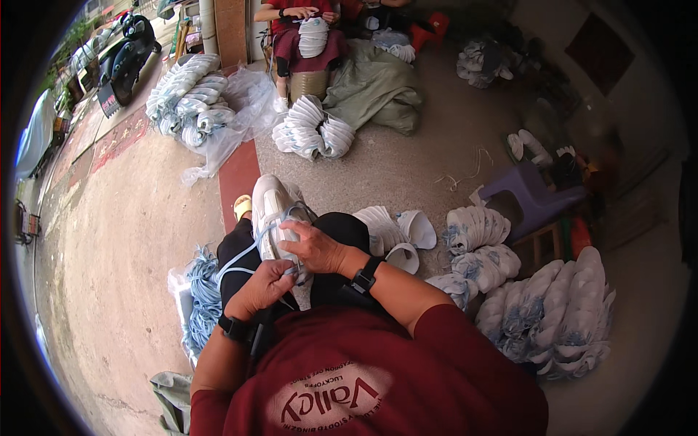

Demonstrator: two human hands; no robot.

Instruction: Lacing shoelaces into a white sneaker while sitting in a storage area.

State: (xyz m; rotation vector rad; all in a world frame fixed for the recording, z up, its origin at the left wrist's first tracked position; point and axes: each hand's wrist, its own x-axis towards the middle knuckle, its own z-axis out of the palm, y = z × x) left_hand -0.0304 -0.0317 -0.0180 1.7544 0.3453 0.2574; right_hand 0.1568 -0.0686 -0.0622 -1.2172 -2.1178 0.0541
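A nested stack of white shoe uppers (270, 202) lies lengthwise across my lap, between my dark-trousered legs. A light blue shoelace (235, 258) loops over the top upper and trails off to its left side. My left hand (266, 286) is closed in a pinch on the lace at the near end of the stack; the exact fingertip contact is partly hidden. Just beyond it, my right hand (318, 249) grips the top upper with bent fingers, its thumb side close to the lace. Both wrists carry black bands.
A bundle of blue laces (204, 298) hangs by my left leg. White uppers (545, 312) are piled at right, near a purple stool (534, 203). More stacks (190, 98) lie ahead on plastic. Opposite sits another person, whose hands (302, 12) work on uppers beside a green sack (374, 87).
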